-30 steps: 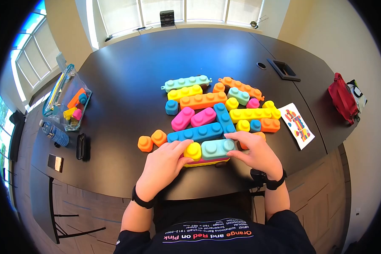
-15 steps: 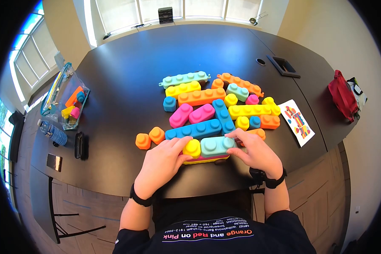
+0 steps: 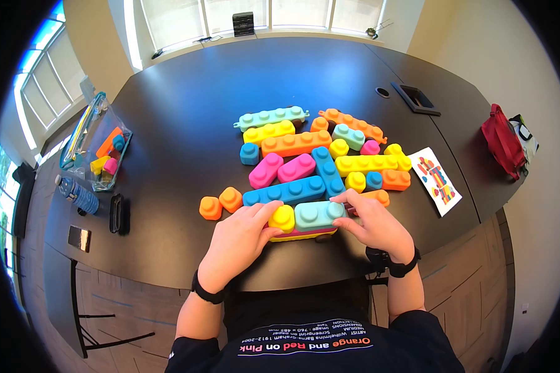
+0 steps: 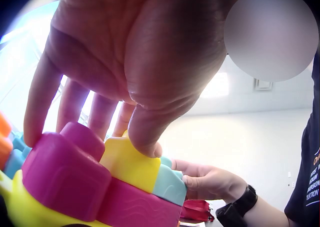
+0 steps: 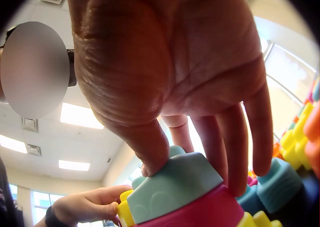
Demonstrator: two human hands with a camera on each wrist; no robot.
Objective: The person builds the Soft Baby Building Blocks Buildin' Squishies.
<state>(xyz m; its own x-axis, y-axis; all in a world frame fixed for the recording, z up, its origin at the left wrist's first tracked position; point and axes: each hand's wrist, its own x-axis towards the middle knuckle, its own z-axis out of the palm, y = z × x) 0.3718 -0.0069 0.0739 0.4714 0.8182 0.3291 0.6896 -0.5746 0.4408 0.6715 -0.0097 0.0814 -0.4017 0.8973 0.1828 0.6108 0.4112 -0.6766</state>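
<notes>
While left hand point(image 3: 238, 238) pinches yellow block point(image 3: 282, 219), right hand point(image 3: 379, 222) pinches aqua block point(image 3: 316, 215).

Stack upright on tabletop point(image 3: 168, 252), near its edge. Top layer: yellow block point(image 3: 282, 219), one stud, pinched by left hand point(image 3: 239, 239); beside it, light-teal block point(image 3: 317, 216), two studs, pinched by right hand point(image 3: 381, 227). Both sit level on magenta layer point(image 4: 145, 204). Magenta block point(image 4: 65, 177) at left end, one stud bare. Underneath: yellow base point(image 4: 35, 214), dark wheel point(image 3: 324, 237) at side.
</notes>
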